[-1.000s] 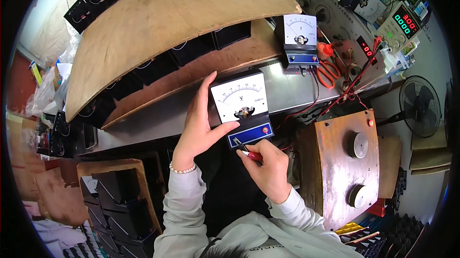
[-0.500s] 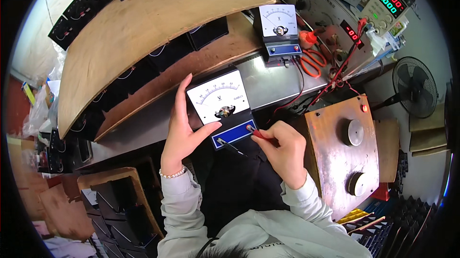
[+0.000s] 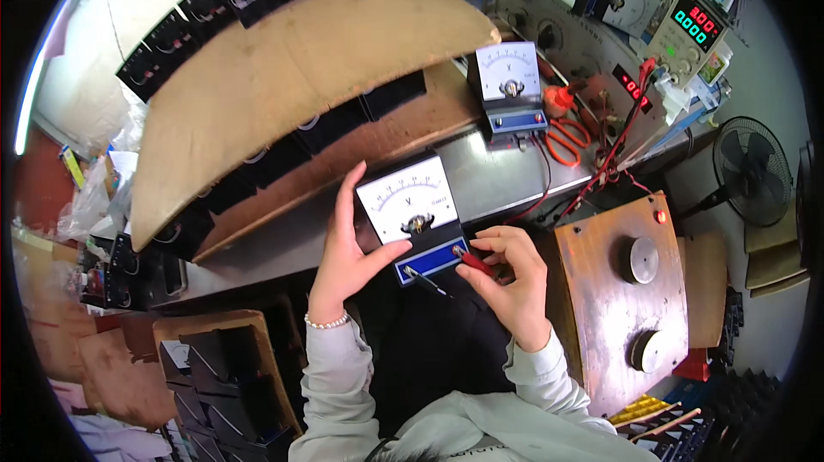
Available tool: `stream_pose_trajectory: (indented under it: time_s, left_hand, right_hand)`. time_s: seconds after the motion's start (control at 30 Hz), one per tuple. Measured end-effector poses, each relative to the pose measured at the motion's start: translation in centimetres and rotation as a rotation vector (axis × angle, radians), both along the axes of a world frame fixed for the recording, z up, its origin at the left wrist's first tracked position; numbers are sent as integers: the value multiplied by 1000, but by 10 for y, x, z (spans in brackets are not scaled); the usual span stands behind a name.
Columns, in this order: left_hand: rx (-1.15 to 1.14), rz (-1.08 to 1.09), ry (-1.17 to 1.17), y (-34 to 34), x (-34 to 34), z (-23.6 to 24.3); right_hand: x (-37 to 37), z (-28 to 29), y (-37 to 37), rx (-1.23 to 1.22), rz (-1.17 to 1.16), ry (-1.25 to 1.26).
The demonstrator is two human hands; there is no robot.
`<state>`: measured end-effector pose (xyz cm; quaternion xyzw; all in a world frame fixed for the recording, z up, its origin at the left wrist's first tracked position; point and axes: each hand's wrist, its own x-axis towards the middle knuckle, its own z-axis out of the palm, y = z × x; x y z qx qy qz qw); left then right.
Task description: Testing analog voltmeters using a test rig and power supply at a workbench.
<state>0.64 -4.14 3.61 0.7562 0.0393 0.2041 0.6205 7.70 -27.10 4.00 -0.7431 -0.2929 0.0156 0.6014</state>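
My left hand (image 3: 345,260) grips a black-cased panel voltmeter (image 3: 409,196) by its left side, the thumb lying across the lower front. Its white dial faces up, above a blue strip (image 3: 432,263) with two terminals. A black-sleeved clip (image 3: 427,282) is attached at the left terminal. On the right terminal sits a red crocodile clip (image 3: 476,264). My right hand (image 3: 515,282) is around that red clip, its thumb and fingers apart on either side; whether the thumb still touches it is hard to tell.
Another voltmeter (image 3: 509,84) stands on the metal bench beside orange-handled scissors (image 3: 566,142). A wooden board (image 3: 300,75) carries and covers black meters. To the right are a metal box with two knobs (image 3: 622,290), red leads (image 3: 605,157), a lit power supply (image 3: 687,37) and a fan (image 3: 751,166).
My right thumb and fingers have spread from their pinch on the red clip, which stays on the terminal. The view has shifted, so everything sits lower and slightly to the right.
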Motion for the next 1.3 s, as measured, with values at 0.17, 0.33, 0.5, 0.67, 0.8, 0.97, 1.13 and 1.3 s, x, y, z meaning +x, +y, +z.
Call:
stream_pose_trajectory:
  time_s: [0.17, 0.33, 0.5, 0.67, 0.8, 0.97, 1.13, 1.3]
  left_hand:
    - [55, 100, 31, -48, 14, 3]
    - [819, 189, -59, -124, -9, 0]
    - [501, -229, 33, -160, -9, -18]
    - [538, -462, 109, -161, 4, -32]
    - [648, -516, 128, -162, 10, -22]
    - [643, -485, 135, -169, 15, -15]
    - [639, -537, 214, -174, 11, -16]
    - [661, -650, 272, -175, 12, -20]
  right_hand:
    - [-2, -7, 1, -202, -80, -256]
    - [-31, -48, -34, -153, -210, -153]
    - [-31, -45, -183, -483, -832, -246]
    - [-44, -77, -322, -906, -1559, -44]
    - [-48, -84, -331, -871, -1592, 117]
    - [-43, -89, -335, -894, -1648, 94]
    - [-40, -90, -333, -923, -1659, 109]
    - [-42, -93, -333, -956, -1660, 44]
